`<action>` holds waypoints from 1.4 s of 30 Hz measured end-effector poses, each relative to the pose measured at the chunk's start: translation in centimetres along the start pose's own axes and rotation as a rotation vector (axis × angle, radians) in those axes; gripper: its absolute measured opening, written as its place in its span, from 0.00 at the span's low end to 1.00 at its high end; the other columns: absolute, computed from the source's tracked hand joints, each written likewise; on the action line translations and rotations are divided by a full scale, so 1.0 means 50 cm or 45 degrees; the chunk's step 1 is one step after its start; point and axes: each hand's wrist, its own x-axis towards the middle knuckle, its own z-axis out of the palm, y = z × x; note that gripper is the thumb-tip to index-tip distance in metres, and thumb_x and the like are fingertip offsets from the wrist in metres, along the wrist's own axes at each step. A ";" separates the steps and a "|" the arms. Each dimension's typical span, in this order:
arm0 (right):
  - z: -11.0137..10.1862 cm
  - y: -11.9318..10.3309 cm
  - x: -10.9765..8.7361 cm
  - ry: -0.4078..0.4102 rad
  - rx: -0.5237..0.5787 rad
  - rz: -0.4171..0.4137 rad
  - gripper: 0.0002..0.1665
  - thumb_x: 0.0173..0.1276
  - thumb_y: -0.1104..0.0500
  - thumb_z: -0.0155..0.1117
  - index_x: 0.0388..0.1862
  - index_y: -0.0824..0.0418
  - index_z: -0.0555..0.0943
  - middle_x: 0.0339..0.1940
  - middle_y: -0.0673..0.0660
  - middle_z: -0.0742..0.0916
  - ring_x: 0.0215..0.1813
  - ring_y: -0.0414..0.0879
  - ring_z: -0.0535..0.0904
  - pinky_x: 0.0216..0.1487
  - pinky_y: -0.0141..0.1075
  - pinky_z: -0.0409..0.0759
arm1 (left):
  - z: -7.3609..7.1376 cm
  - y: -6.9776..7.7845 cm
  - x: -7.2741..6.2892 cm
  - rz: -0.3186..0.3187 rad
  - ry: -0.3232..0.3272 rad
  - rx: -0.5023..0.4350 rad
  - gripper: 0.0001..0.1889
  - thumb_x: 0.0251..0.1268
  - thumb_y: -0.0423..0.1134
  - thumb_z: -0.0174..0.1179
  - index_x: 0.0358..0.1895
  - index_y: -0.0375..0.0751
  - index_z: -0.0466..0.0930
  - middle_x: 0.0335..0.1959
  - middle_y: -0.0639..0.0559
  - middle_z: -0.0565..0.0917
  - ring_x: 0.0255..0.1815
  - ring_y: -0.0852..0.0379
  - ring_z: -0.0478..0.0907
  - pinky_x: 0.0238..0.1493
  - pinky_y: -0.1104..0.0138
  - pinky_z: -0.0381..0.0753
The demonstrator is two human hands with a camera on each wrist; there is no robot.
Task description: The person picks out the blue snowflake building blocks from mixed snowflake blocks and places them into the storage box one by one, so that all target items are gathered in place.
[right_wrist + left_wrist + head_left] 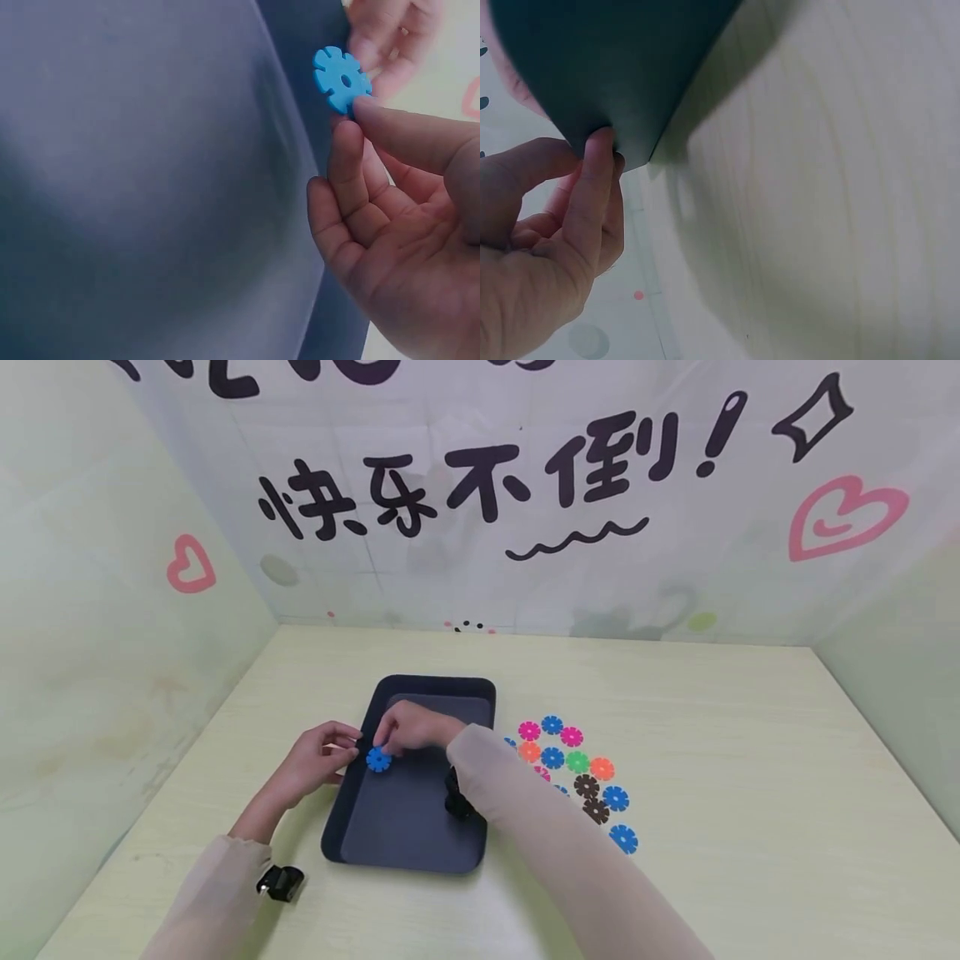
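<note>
Between thumb and index finger, my right hand [416,727] pinches a blue notched plastic disc [378,760] with a hole in its middle. In the right wrist view the disc [343,79] stands up from the fingertips. That hand is over the left side of a dark rectangular tray [420,852]. My left hand [318,760] holds the tray's left rim, with fingertips on its outer wall [622,90] in the left wrist view. The tray's inside shows only the bare floor around my right hand and forearm.
To the right of the tray lie several flat notched discs, including a green disc [577,762], an orange disc [602,768], a brown disc [596,812] and a blue disc [623,839]. My right sleeve hides part of this group. A printed backdrop [480,585] stands behind the pale table [750,793].
</note>
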 end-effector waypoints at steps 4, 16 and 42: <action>0.017 0.000 0.005 -0.064 -0.034 0.018 0.06 0.60 0.72 0.60 0.37 0.70 0.81 0.24 0.52 0.80 0.24 0.41 0.75 0.31 0.29 0.75 | -0.001 -0.001 0.002 0.007 -0.002 -0.001 0.14 0.62 0.27 0.52 0.51 0.26 0.68 0.40 0.36 0.74 0.35 0.50 0.76 0.27 0.59 0.80; 0.051 0.008 0.013 -0.103 -0.119 0.043 0.04 0.57 0.70 0.65 0.33 0.68 0.83 0.22 0.51 0.82 0.23 0.41 0.77 0.30 0.27 0.76 | -0.001 0.002 0.004 0.009 -0.015 0.011 0.14 0.62 0.26 0.52 0.51 0.26 0.68 0.40 0.36 0.75 0.36 0.52 0.76 0.28 0.59 0.80; -0.019 -0.016 -0.023 -0.084 -0.213 0.031 0.05 0.59 0.64 0.65 0.35 0.63 0.80 0.29 0.50 0.81 0.28 0.45 0.77 0.31 0.31 0.76 | 0.000 -0.004 0.002 -0.004 -0.001 -0.001 0.15 0.63 0.27 0.52 0.52 0.25 0.67 0.40 0.34 0.74 0.36 0.48 0.76 0.28 0.60 0.80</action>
